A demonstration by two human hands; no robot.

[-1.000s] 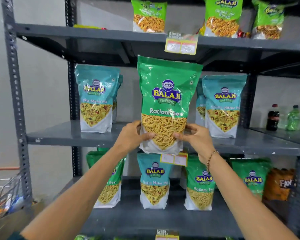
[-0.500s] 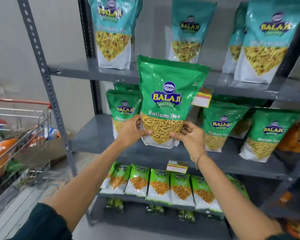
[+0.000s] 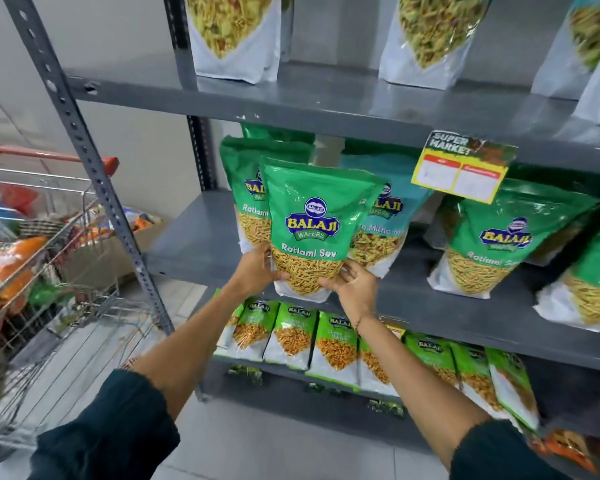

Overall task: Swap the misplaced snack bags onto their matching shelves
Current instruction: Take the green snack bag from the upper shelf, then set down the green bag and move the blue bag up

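I hold a green Ratlami Sev bag point(image 3: 312, 220) upright by its lower corners, my left hand point(image 3: 255, 268) on its left and my right hand point(image 3: 354, 278) on its right. Its bottom hangs at the front edge of the middle shelf point(image 3: 194, 237). Right behind it stands a teal Mitha Mix bag point(image 3: 388, 233), half hidden. Another green Ratlami Sev bag point(image 3: 246, 188) stands behind to the left, and more green Ratlami Sev bags point(image 3: 492, 244) stand to the right. The bottoms of the teal bags point(image 3: 236, 36) show on the upper shelf point(image 3: 326, 102).
A yellow price tag point(image 3: 459, 171) hangs from the upper shelf's edge. Small light-green snack packs point(image 3: 333, 344) line the lower shelf. A shopping cart point(image 3: 45, 258) full of goods stands at the left, beside the rack's grey upright point(image 3: 84, 150). Grey tiled floor lies below.
Both hands have lowered the green Ratlami Sev bag from in front of the teal shelf to the middle shelf with the green bags. The camera has tilted downward.
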